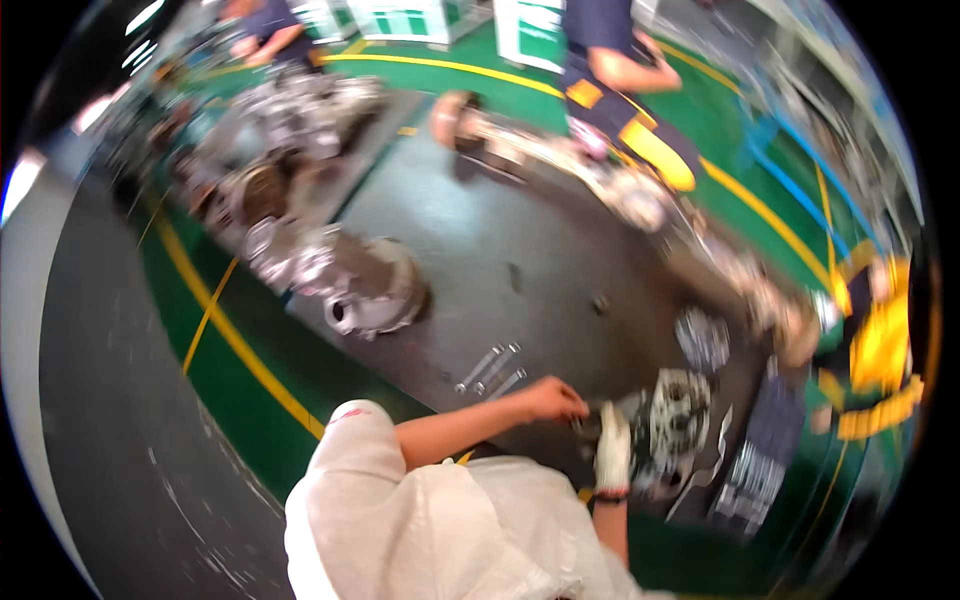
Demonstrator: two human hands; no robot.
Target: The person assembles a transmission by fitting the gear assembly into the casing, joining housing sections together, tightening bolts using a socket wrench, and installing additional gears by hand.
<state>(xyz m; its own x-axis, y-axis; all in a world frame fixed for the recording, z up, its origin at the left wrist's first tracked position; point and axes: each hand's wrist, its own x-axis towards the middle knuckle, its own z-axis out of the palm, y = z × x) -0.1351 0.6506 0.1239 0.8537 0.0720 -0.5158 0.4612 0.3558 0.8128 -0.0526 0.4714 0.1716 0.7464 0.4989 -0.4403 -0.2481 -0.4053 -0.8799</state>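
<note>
My left hand (555, 400) is bare and closed at the bench's near edge, its fingertips pointing right. Whatever it pinches is too small and blurred to make out. Close beside it is my right hand (613, 452) in a white work glove, its fingers pointing away from me and smeared by motion. Just right of the glove lies a grey metal casting (680, 420) with holes and cavities. Left of my hands, several wrenches (492, 368) lie side by side on the dark metal workbench (440, 220).
Gearbox housings (375, 290) stand along the bench's left side. A round metal part (702, 340) and a dark tray of metal pieces (755, 480) are at right. More parts line the far right edge. Other people (625, 70) stand beyond and at right (880, 335).
</note>
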